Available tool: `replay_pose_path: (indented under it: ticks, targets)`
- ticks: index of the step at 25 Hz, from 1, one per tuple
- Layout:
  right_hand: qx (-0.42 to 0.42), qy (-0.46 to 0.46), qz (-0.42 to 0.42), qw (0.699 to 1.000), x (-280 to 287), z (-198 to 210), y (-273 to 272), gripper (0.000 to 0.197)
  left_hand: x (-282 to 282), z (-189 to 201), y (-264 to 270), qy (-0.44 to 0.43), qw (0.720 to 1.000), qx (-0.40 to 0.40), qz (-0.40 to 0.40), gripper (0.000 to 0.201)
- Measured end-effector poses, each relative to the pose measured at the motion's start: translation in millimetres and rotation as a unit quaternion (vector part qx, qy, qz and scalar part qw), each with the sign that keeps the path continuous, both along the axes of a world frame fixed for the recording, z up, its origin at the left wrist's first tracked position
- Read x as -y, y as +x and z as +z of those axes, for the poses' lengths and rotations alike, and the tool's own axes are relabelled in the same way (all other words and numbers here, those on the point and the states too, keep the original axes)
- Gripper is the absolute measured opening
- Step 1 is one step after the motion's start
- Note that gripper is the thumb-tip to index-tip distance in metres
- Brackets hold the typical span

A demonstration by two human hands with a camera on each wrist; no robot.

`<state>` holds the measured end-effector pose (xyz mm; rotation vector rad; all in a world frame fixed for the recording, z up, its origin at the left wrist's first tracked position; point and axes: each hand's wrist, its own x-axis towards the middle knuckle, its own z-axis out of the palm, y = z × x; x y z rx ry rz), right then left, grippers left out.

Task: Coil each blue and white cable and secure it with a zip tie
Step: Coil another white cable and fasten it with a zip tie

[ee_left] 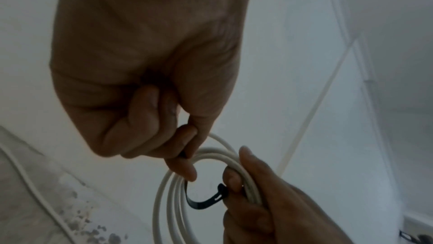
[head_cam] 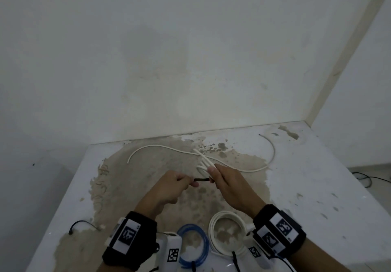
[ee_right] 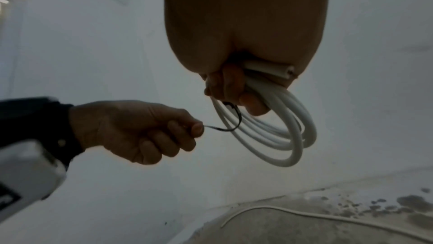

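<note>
White cable coil (ee_right: 269,137) is hanging bunched in right hand (head_cam: 227,184), left hand (head_cam: 169,189) beside it pinching black zip tie (ee_left: 203,204) tail.

Count: white cables 3 — held coil (head_cam: 202,167), tied coil (head_cam: 227,232), loose length (head_cam: 243,167) on the desk (head_cam: 317,187). Blue cable coils 1 (head_cam: 193,246). Black zip ties seen 4: one in hand (head_cam: 202,179), one loose (head_cam: 81,225), one on each tied coil.

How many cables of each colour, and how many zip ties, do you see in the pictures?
White cables: 3 (held coil, loose cable, tied coil)
Blue cables: 1
Black zip ties: 4 (pulled one, spare, blue's, white's)
Total: 8
</note>
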<state>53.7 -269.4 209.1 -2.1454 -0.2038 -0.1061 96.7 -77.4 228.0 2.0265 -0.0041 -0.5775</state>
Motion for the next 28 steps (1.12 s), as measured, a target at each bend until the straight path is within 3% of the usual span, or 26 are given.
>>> replay_pose_path:
  ticks: [5,9,13,16,21,25,28]
  targets:
    - [0.147,-0.079,-0.104,0.98,3,-6,0,0.05,8,1,-5,-0.058,0.995,-0.064,0.051,0.031]
    - [0.16,-0.139,-0.103,0.972,3,-20,3,0.067,20,7,-14,-0.142,0.985,-0.099,0.026,0.03]
    - [0.156,-0.116,-0.146,0.97,6,-25,3,0.077,24,11,-17,-0.171,0.984,-0.048,-0.003,0.03]
    - [0.126,-0.078,-0.17,0.974,7,-18,5,0.067,24,11,-17,-0.192,0.981,-0.032,0.0,0.031]
    - [0.112,-0.024,-0.182,0.977,10,-16,9,0.03,26,15,-16,-0.174,0.985,-0.007,-0.012,0.032]
    - [0.119,-0.014,-0.182,0.976,10,-13,10,0.025,29,27,-18,-0.122,0.99,0.066,-0.03,0.018]
    - [0.105,-0.02,-0.176,0.978,12,-17,12,0.025,27,36,-18,-0.149,0.982,0.083,-0.085,0.021]
